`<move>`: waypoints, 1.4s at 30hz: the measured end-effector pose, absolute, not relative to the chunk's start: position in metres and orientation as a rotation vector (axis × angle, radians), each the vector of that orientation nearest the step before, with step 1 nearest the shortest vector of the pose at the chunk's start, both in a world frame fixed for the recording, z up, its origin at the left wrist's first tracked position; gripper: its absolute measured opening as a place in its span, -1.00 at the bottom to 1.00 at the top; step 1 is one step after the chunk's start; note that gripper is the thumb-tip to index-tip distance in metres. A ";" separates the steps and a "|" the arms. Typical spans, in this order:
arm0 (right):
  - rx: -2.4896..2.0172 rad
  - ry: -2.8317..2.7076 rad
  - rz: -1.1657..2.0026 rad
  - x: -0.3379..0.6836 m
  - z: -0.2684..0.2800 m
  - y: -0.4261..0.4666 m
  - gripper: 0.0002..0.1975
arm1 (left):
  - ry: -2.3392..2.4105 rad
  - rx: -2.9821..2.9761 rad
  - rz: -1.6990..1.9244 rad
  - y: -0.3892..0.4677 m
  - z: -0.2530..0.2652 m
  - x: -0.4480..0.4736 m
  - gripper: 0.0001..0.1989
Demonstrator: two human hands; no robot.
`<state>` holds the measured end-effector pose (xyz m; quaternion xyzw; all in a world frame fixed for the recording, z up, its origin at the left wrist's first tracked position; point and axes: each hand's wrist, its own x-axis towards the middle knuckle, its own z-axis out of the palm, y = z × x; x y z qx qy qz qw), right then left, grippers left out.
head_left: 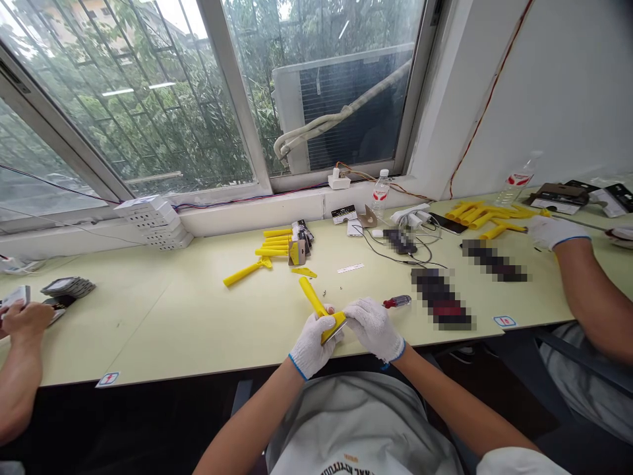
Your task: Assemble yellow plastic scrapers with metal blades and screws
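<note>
My left hand (310,346), in a white knit glove, is closed around the head of a yellow scraper (311,295). Its handle points away from me to the upper left, and a metal edge shows along the head. My right hand (376,328), gloved too, has its fingers bent against the head's right end; the fingertips are partly hidden. Just beyond lie tiny metal pieces (324,293), probably screws, and a flat yellow piece (303,272). A thin white strip (351,268) rests farther back. To the right of my right hand lies a screwdriver (397,301) with a red and clear handle.
Several yellow scrapers (274,245) with cards lie at the back; one more (246,271) lies apart. Cables and a charger (410,216) sit near a bottle (380,191). At right, a co-worker's gloved hand (556,232) is beside yellow handles; another person's hand (27,318) is at left.
</note>
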<state>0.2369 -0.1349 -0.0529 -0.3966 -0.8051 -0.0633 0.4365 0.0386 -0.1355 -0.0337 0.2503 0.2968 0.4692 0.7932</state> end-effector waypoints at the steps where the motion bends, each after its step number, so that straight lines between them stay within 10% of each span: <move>1: -0.988 -2.004 -0.154 0.237 -0.053 -0.135 -0.66 | 0.638 0.538 1.009 -0.135 -0.034 0.038 -0.57; 42: -0.901 -1.963 -0.133 0.231 -0.053 -0.128 -0.82 | 0.622 0.549 1.014 -0.134 -0.037 0.038 -0.57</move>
